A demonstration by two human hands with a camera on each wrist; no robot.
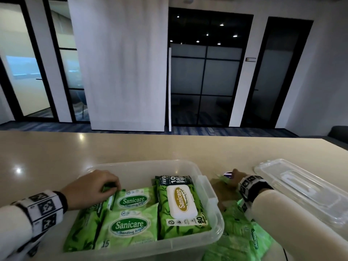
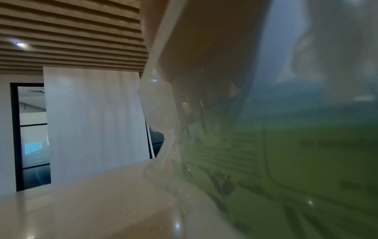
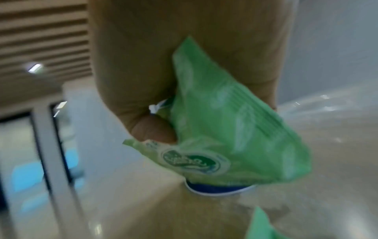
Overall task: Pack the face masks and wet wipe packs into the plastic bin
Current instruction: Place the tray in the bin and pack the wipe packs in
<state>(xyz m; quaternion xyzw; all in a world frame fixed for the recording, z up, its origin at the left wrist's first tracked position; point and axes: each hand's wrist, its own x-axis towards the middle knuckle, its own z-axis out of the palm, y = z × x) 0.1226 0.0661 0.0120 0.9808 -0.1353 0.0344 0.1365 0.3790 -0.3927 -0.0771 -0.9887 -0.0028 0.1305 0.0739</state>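
We see the beige table [image 1: 56, 157] carrying a clear plastic bin [image 1: 212, 187] at the near centre, its long axis running left to right, with the clear lid [image 1: 301, 187] lying flat on the table to its right. Inside the bin the large Sanicare wipe pack [image 1: 180, 204] with the white flip lid lies flat on the right, long axis running near to far; two smaller Sanicare packs [image 1: 130, 223] lie flat left of it, their labels facing up, and a further green pack at the far left is partly hidden. Right of the bin, more green packs [image 1: 239, 234] sit on the table, cut off by the frame edge. Our left hand [image 1: 94, 187] reaches into the bin, fingers curled and pinching the far corner of the farther small pack. Our right hand [image 3: 155, 80], outside the bin, grips a small green wipe pack [image 3: 229, 129], tilted; the wrist view is blurred, and something blue and white beneath it is hard to make out.
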